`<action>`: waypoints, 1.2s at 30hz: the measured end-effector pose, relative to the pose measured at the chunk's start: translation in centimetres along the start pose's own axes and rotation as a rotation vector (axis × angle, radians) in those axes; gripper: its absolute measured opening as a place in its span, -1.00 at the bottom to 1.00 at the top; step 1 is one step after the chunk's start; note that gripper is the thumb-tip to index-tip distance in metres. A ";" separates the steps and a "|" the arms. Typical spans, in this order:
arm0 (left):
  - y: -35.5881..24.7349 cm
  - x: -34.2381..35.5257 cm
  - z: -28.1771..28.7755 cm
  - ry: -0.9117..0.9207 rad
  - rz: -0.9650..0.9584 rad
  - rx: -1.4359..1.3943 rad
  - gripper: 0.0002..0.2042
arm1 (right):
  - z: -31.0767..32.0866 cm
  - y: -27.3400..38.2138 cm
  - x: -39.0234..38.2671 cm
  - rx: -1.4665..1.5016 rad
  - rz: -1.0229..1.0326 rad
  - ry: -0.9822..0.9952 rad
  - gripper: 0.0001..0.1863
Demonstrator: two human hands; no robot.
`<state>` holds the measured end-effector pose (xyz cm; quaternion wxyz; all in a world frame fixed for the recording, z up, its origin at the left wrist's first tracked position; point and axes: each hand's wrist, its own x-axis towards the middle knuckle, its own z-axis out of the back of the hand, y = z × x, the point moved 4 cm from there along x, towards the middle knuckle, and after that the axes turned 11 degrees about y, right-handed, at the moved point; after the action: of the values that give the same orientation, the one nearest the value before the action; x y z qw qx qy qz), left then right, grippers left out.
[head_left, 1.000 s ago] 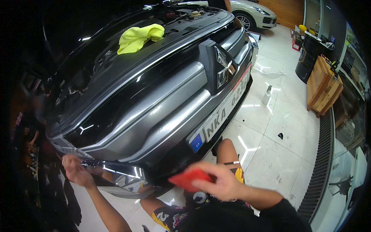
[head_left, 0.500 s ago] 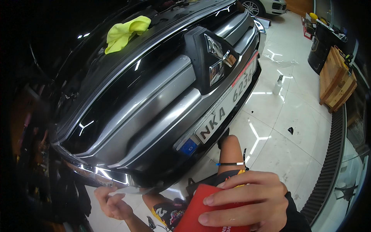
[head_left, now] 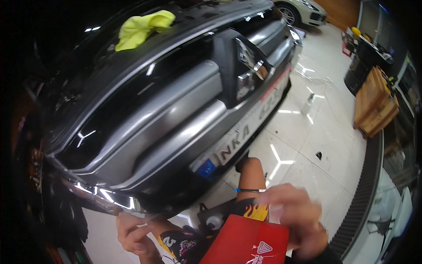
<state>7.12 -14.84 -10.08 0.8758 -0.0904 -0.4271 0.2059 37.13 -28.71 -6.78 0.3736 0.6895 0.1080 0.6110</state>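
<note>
My left hand [head_left: 134, 235] is closed, thumb and fingers pinched on a thin, clear strip of film [head_left: 151, 216] by the chrome lower corner [head_left: 118, 198] of a car's front bumper. Blurred by motion, my right hand [head_left: 301, 215] is beside the upper right edge of a red flat pouch or case [head_left: 246, 240] with white print, near my lap. Its fingers look bent, but whether they grip anything is smeared. Before me is the car's black and grey front grille [head_left: 176, 105], with a chrome emblem [head_left: 250, 66] and a number plate [head_left: 235, 145].
A yellow-green cloth [head_left: 143, 31] lies on the hood. On the tiled floor stand a spray bottle [head_left: 307, 104] and a small black piece [head_left: 318, 155]. Wooden boxes [head_left: 376, 103] and a black drum [head_left: 354, 77] line the right side. Another car [head_left: 303, 11] is parked behind.
My right hand has moved up and off the front of the red pouch, uncovering its white print. My left hand has shifted slightly right, and the view has tilted a little.
</note>
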 end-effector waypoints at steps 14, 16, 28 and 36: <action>5.2 1.2 2.8 -0.362 -0.134 0.395 -0.41 | 16.0 -16.5 32.5 -0.807 0.150 0.444 -0.61; 5.1 1.5 2.6 -0.308 -0.197 0.473 -0.42 | 15.1 -17.2 34.3 -0.858 0.195 0.502 -0.60; 4.1 3.1 1.0 -0.328 -0.080 0.511 -0.42 | 11.2 -19.0 35.1 -0.828 0.192 0.591 -0.57; 4.0 3.2 1.4 -0.317 -0.158 0.545 -0.42 | 12.0 -19.2 34.3 -0.949 0.162 0.538 -0.53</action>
<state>6.61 -9.91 -8.25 0.8037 0.2138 -0.4930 0.2554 61.98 0.83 7.26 0.5544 0.2711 -0.1407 0.7742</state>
